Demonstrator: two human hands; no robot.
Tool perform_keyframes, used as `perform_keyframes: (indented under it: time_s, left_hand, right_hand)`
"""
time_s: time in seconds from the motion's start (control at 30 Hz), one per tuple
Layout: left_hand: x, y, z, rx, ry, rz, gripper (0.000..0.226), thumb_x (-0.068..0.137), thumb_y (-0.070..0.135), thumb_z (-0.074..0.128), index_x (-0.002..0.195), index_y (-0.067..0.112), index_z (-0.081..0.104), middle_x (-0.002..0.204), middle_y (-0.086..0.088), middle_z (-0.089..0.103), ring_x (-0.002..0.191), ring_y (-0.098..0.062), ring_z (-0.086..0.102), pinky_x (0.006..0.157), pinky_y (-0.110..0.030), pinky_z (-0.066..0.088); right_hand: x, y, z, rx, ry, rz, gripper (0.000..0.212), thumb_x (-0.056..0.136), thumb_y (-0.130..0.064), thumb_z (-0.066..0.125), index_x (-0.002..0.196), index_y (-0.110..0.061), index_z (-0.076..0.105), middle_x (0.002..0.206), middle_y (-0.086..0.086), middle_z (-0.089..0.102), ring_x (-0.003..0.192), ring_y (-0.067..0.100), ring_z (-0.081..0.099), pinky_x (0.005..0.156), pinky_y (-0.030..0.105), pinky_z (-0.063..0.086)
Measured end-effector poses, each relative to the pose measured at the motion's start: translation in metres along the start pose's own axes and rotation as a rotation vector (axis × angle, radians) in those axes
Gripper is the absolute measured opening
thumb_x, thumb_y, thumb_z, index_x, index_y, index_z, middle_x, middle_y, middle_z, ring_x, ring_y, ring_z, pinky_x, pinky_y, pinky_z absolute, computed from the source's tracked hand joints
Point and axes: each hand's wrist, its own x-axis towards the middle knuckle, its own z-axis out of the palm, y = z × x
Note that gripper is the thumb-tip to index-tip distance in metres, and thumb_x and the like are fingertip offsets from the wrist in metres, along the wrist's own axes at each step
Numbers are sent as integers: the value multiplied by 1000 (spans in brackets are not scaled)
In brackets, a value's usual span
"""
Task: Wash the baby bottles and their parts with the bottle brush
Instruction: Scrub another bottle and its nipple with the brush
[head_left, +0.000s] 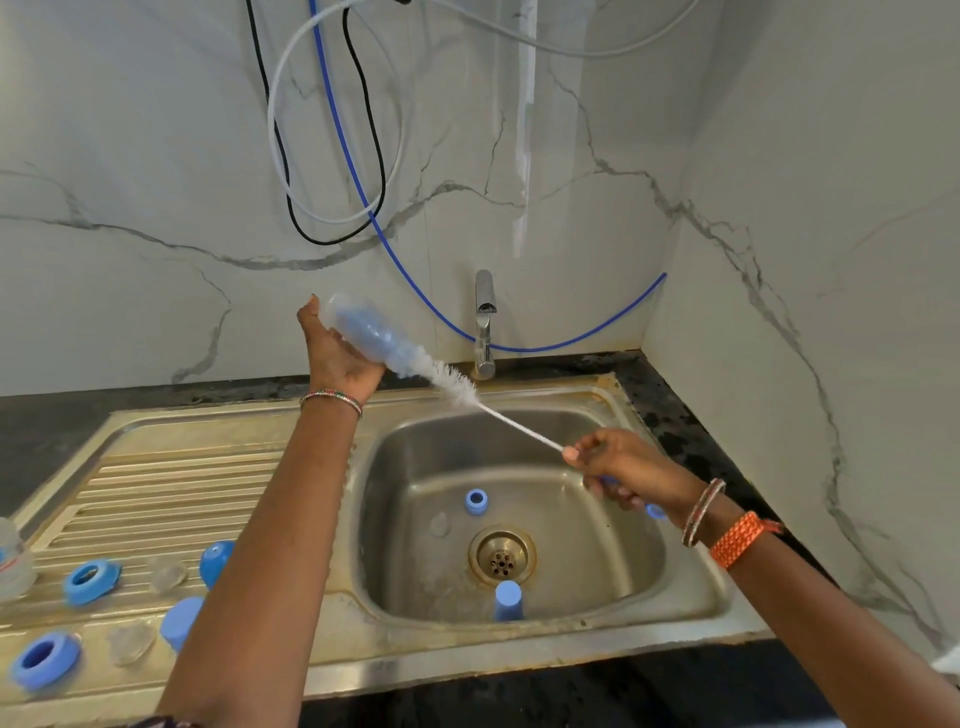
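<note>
On the drainboard, far left: blue rings (91, 581), blue caps (215, 562) and clear teats (166, 576) lie spread out, with part of another clear bottle (14, 564) at the frame edge.
Left hand (336, 358): raised above the sink's back rim, fingers curled under the bottle (363, 330), cradling it.
Bottle axis: tilted, base up and left, mouth down and right, toward the other hand.
Brush (447, 382): blue head deep inside the bottle, white bristles at the mouth, wire stem running down-right along the same line.
Sink (613, 551): a blue ring, a clear teat and a blue cap lie near the drain (502, 557).
Right hand (623, 470): lower and nearer, fingers wrapped round the brush handle.
Next stroke, likely: push or pull along that diagonal.
</note>
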Motion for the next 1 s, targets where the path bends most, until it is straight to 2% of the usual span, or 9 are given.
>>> perform_keyframes:
  time_s: [0.13,0.33,0.53,0.67,0.73,0.8,0.83,0.9,1.0]
  left_hand:
    - [2,-6,-6,208,140,-148,65,93,55,41,131,1,43,111,-18,57,98,-29,59,78,-39,51]
    - [5,-12,-16,52,254,-97,70,97,55,29,143,2,30,144,-21,40,129,-33,45,105,-40,40]
    - [-2,-26,-11,-15,255,-175,67,99,50,25,143,0,28,140,-22,41,131,-37,40,106,-45,34]
    - [-5,-26,-9,20,241,-180,55,99,46,27,133,4,40,109,-18,55,125,-33,46,103,-42,39]
    - [-5,-24,-9,70,206,-140,48,99,45,31,118,4,44,102,-18,55,111,-32,54,91,-40,46]
    - [-5,-24,-10,95,182,-127,40,99,41,35,103,4,49,111,-17,55,107,-27,56,91,-36,47]
    - [-4,-24,-12,98,184,-128,37,99,39,37,99,5,50,118,-16,54,114,-27,55,97,-35,46]
    - [-4,-25,-15,104,187,-92,44,99,42,36,113,3,51,132,-18,50,125,-28,49,103,-37,42]
    - [-2,-27,-16,86,204,-111,64,98,50,33,138,1,37,134,-21,48,126,-32,49,97,-41,43]
  right_hand:
    - [-2,2,-6,-698,533,-438,9,85,-18,64,86,-20,55,76,-2,59,68,20,58,58,32,47]
    - [-12,-1,-13,-905,940,-598,19,83,-39,69,91,-23,74,64,0,64,55,25,59,50,16,26]
    - [-10,-4,-10,-961,1245,-970,22,74,-10,79,92,-21,76,72,0,63,65,23,53,65,33,30]
    - [-12,0,-17,-907,1186,-946,23,73,-6,74,90,-22,78,76,-3,69,72,21,55,66,28,30]
    - [-16,-8,-20,-664,797,-533,10,82,-20,68,85,-20,77,62,-5,63,59,20,55,53,20,29]
    - [-20,-17,-22,-189,276,-27,22,91,-22,58,80,-11,73,46,-5,46,39,12,39,41,16,25]
    - [-18,-15,-25,-92,189,49,26,94,-21,54,79,-8,70,44,-5,42,34,9,31,38,16,23]
    - [-16,-6,-25,-234,252,-45,22,93,-23,58,84,-11,74,48,-3,52,38,7,41,41,17,30]
    - [-20,1,-20,-868,880,-564,16,80,-10,70,91,-20,76,73,-2,70,62,21,61,61,27,39]
